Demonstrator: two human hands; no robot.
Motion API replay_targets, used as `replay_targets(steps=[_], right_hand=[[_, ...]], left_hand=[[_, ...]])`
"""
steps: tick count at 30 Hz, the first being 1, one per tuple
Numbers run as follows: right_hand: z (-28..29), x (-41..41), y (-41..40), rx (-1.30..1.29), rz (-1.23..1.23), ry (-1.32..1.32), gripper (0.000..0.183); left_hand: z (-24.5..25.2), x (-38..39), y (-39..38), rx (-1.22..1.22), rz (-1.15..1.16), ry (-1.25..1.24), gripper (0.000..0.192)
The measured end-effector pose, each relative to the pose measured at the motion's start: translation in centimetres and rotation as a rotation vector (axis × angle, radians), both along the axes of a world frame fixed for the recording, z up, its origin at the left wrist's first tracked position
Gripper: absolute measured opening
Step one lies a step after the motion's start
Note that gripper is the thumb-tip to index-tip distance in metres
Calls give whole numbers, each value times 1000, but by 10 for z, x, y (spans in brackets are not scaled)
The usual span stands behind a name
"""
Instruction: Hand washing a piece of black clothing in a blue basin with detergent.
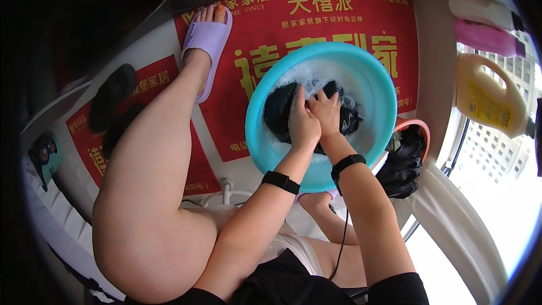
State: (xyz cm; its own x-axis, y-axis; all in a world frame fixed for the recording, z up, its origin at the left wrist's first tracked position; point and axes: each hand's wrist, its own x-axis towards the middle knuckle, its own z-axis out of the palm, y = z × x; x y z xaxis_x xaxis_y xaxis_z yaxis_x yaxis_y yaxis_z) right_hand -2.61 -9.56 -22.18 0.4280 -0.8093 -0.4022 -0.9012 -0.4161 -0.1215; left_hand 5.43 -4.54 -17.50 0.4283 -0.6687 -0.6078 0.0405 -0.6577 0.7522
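Observation:
A turquoise plastic basin (254,135) stands before me with soapy water and white suds (311,70) in it. Wet black cloth (277,108) lies bunched in the suds and bulges up on the left. My left hand (304,125) presses against this cloth with its fingers pointing away from me. Close against it, my right hand (328,112) grips more of the cloth with bent fingers. Both hands meet in the middle of the basin, and they hide the part of the cloth between them. A black band circles each wrist.
Red printed mats (220,135) cover much of the floor. At the right, an orange-red bucket (424,135) holds dark cloth (400,169). A beige detergent jug (487,93) and a pink bottle (487,38) stand by the window. Dark slippers (112,97) lie left.

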Motion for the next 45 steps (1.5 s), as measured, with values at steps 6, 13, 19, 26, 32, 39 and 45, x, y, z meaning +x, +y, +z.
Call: replay_targets(steps=[6,13,19,26,32,39,45], right_hand=[[-25,-49,-62,228,-303,44,21],[72,-56,-42,594,-1150,-964,30],[124,-66,32,196,69,-272,32],[20,-16,33,60,-117,-47,24],[-14,-22,-19,127,-202,5,24],[10,-49,-46,566,-859,-563,39],[88,-71,13,541,-1420,-1091,52]], left_hand=[[8,-4,-6,-4,-72,-46,56],[5,-7,0,140,70,142,50],[7,-5,0,123,341,472,54],[13,3,-3,184,415,625,57],[-7,6,0,235,407,581,54],[-9,-6,13,127,183,158,50],[-8,-37,41,152,-192,-124,73]])
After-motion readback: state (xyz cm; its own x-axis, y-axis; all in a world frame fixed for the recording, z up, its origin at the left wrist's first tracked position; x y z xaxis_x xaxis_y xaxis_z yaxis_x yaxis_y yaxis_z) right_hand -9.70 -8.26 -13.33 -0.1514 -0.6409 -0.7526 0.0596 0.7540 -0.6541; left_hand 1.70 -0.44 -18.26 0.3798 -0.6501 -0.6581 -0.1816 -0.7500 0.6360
